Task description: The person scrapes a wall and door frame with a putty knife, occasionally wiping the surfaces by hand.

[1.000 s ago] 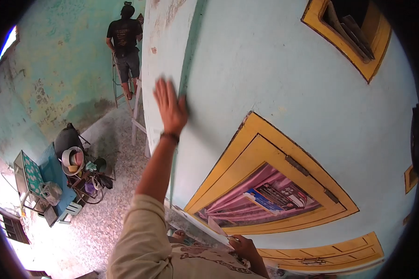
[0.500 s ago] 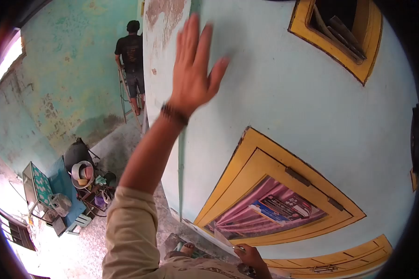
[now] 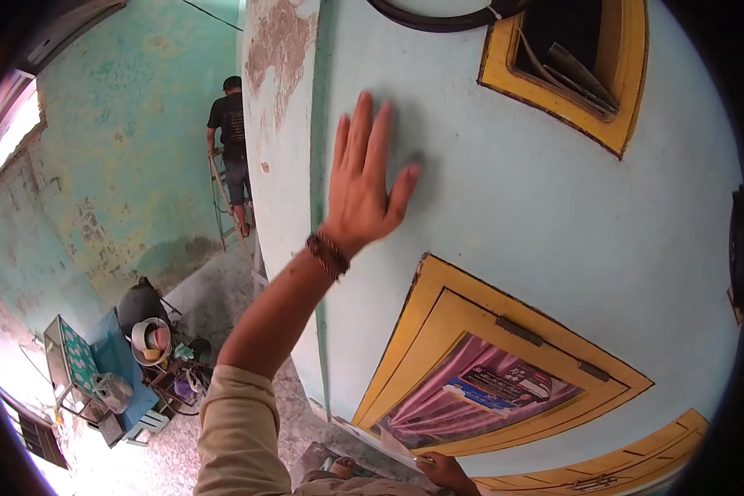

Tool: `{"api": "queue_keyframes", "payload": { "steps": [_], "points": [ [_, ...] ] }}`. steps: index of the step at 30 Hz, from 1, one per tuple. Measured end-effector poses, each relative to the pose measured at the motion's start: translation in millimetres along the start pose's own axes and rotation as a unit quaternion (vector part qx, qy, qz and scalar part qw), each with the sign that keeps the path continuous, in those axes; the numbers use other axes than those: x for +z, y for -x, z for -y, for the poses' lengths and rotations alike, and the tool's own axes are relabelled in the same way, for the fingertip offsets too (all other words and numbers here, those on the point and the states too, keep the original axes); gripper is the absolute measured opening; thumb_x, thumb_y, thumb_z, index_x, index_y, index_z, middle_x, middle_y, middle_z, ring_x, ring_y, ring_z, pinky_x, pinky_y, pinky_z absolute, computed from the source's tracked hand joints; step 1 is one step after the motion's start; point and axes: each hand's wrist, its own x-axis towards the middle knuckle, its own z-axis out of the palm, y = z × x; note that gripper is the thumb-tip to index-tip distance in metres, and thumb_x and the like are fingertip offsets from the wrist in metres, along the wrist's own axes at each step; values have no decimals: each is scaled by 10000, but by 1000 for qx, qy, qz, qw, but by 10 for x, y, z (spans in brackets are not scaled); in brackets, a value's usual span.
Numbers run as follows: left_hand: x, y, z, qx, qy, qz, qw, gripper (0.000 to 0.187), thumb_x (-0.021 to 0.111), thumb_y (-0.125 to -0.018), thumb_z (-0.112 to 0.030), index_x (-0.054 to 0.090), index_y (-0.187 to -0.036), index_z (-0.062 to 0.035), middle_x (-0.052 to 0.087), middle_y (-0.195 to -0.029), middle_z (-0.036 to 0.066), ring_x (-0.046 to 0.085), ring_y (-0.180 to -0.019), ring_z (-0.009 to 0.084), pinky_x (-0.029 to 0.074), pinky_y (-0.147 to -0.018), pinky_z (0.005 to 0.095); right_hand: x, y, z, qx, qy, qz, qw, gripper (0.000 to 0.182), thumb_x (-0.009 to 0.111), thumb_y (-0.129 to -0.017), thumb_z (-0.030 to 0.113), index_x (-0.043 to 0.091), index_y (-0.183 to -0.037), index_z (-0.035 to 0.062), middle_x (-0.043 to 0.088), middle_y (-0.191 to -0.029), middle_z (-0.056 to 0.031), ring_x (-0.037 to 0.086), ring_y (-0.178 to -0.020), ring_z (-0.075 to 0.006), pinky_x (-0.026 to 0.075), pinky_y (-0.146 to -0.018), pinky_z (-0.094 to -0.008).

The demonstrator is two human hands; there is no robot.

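My left hand (image 3: pixel 362 186) lies flat against the pale blue wall (image 3: pixel 471 198), fingers stretched upward and thumb apart, with a braided bracelet at the wrist. Nothing is held in it. Low in the view, my right hand (image 3: pixel 443 471) is closed around the handle of a scraper-like tool (image 3: pixel 398 449), whose pale flat blade points up and left beside the yellow window frame (image 3: pixel 388 364). Pink curtains (image 3: pixel 446 413) and a sticker (image 3: pixel 504 384) show in that window.
A yellow-framed opening (image 3: pixel 634 74) holds loose boards, and a black coiled hose (image 3: pixel 438 21) hangs near it. Another person (image 3: pixel 233 132) stands on a ladder (image 3: pixel 218 198) at the green wall. Basins (image 3: pixel 150 341) and a glass-sided cabinet (image 3: pixel 60 355) stand lower left.
The view has tilted up, so the wall, windows and other person appear lower. My left hand also appears lower and slightly right, still flat-fingered. My right hand still holds the tool.
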Motion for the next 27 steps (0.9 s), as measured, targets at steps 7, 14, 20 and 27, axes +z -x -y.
{"api": "queue_keyframes", "payload": {
  "steps": [7, 14, 20, 27],
  "points": [
    [158, -918, 603, 27, -36, -78, 996, 668, 432, -993, -409, 278, -1485, 15, 247, -1553, 231, 197, -1456, 375, 150, -1188, 461, -135, -167, -23, -40, -11, -44, 998, 401, 673, -859, 399, 676, -1115, 90, 703, -914, -197, 689, -895, -363, 547, -770, -412],
    [198, 643, 418, -50, -9, 4, 999, 679, 412, -970, -382, 264, -1495, 22, 196, -1573, 240, 171, -1459, 414, 142, -1177, 500, -1, 25, -161, 12, -12, 2, 1000, 381, 674, -866, 367, 670, -1098, 65, 692, -947, -218, 677, -916, -378, 538, -790, -412],
    [412, 3587, -188, -279, 25, 67, 958, 721, 448, -948, -354, 240, -1463, 106, 187, -1522, 352, 167, -1427, 500, 135, -1171, 547, 23, 0, -229, 37, 38, 74, 996, 425, 633, -878, 381, 647, -1136, 44, 687, -997, -213, 659, -956, -371, 515, -844, -418],
    [-701, 6185, -1611, -714, 9, 488, 502, 628, 518, -947, -311, 313, -1453, -1, 302, -1480, 310, 303, -1375, 454, 279, -1132, 475, 70, -256, -308, -47, 49, 73, 995, 372, 641, -880, 330, 652, -1115, 42, 677, -976, -197, 656, -927, -353, 508, -818, -421]
  ]
}}
